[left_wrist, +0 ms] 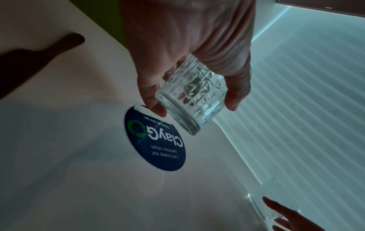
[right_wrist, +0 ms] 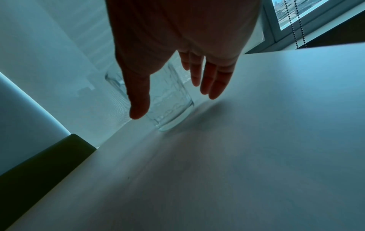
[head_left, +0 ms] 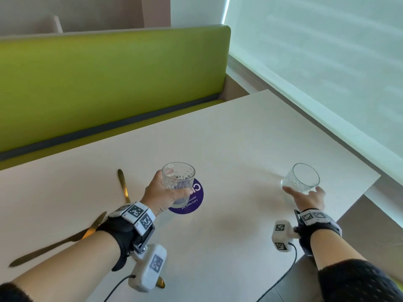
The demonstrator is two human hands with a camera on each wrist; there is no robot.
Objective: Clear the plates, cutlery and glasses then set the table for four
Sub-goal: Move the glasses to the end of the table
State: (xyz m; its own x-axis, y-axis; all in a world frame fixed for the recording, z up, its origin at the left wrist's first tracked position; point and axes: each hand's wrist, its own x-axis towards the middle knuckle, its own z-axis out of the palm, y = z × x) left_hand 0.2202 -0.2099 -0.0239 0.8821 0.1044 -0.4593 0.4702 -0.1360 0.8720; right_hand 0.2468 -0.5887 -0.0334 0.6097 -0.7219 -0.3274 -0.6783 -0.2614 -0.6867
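My left hand (head_left: 174, 190) grips a clear patterned glass (head_left: 178, 177) and holds it tilted just above the table (head_left: 239, 138). In the left wrist view, thumb and fingers of the left hand (left_wrist: 195, 107) wrap the glass (left_wrist: 191, 93), whose base hangs clear of the surface. A second glass (head_left: 302, 178) stands near the table's right edge. My right hand (head_left: 303, 191) is open, with thumb and straight fingers spread to either side of that glass (right_wrist: 173, 115). A gold knife (head_left: 56, 243) and another gold cutlery piece (head_left: 123, 185) lie at the left.
A round dark blue sticker (head_left: 194, 203) is stuck on the table under the lifted glass. A green bench (head_left: 109, 83) runs along the far side. A window blind (head_left: 327, 51) borders the right. One more gold cutlery tip (head_left: 161, 282) shows under my left wrist.
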